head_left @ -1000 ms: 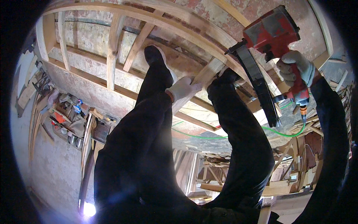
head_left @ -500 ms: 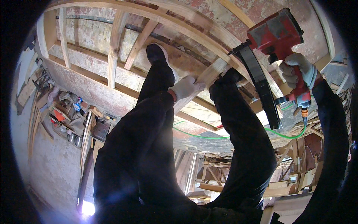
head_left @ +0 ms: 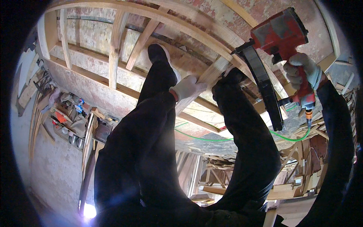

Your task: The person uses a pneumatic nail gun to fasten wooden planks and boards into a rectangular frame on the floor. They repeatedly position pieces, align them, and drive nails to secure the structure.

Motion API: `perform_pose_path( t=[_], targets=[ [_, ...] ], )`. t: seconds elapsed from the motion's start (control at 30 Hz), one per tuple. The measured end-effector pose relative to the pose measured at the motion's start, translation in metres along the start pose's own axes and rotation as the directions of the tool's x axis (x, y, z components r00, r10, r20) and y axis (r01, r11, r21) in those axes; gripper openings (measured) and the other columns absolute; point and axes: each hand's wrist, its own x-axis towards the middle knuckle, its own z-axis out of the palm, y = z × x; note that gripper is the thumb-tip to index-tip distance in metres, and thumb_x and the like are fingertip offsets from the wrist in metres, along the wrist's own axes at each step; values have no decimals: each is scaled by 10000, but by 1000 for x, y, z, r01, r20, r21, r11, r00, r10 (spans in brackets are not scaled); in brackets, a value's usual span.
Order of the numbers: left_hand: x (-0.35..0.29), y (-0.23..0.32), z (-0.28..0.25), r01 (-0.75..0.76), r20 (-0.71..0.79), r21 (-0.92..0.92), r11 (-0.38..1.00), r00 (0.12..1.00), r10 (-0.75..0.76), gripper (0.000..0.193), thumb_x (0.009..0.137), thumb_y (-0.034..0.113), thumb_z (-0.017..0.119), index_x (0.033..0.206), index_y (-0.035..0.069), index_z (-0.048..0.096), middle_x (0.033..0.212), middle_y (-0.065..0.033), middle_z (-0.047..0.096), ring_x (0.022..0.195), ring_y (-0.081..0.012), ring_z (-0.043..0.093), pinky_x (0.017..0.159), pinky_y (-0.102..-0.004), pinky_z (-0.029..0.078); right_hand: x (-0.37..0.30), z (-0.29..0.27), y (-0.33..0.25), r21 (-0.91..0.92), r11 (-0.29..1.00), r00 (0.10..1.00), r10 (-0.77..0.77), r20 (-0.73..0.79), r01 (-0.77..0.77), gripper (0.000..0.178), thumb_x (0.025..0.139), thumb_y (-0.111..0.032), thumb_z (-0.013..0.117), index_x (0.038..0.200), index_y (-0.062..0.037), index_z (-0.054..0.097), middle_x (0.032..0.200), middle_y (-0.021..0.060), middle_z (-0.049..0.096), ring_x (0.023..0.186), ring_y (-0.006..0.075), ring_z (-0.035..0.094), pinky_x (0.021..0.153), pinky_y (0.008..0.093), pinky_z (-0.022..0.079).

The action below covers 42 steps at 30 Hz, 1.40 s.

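My gloved right hand [head_left: 302, 70] is wrapped round the handle of a red pneumatic nail gun [head_left: 280, 36]. Its long black magazine [head_left: 264, 87] slants down, and its nose rests at or just above a curved wooden rail [head_left: 200, 34]; contact cannot be made out. My gloved left hand [head_left: 189, 88] grips a wooden slat [head_left: 214, 72] that lies crosswise in the timber frame between my feet. The slat's upper end meets the curved rail. The left thumb and part of the fingers show; the rest are hidden behind the wood.
Further crosspieces [head_left: 114, 53] join the curved rail to a lower rail [head_left: 128, 90]. A green air hose [head_left: 291, 139] runs from the nail gun and loops behind my right leg. Scrap wood [head_left: 302, 178] is piled at lower right; a cluttered shelf [head_left: 72, 125] stands at left.
The left hand and the slat have shifted very slightly. The nail gun stays almost where it was in my right hand.
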Motion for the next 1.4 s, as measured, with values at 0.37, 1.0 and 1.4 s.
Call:
perform_pose_path(
  t=[0.37, 1.0, 1.4],
  targets=[
    [-7, 19, -5, 71, -68, 233, 970, 996, -56, 581, 919, 522, 663, 1106, -28, 678, 939, -181, 725, 867, -304, 687, 794, -414, 524, 0, 1, -1, 59, 998, 995, -1, 96, -5, 287, 918, -326, 613, 706, -187, 477, 614, -47, 438, 483, 111, 439, 457, 301, 383],
    [-92, 41, -295, 230, -816, 382, 895, 538, 209, 657, 924, 484, 656, 1409, 78, 478, 1263, -226, 644, 1164, -416, 615, 982, -488, 479, -21, 82, -70, 268, 960, 977, -127, 171, 78, 363, 944, -411, 568, 703, -156, 473, 557, -20, 468, 456, 137, 463, 454, 315, 395],
    [-73, 72, -352, -335, -552, 439, 834, 631, 545, 454, 959, 350, 661, 1184, -44, 634, 1091, -150, 698, 1023, -231, 656, 874, -351, 502, 42, 217, -208, 140, 953, 955, -283, 94, 269, 222, 973, -388, 581, 906, -178, 547, 621, -63, 447, 468, 93, 441, 450, 291, 401]
  ],
)
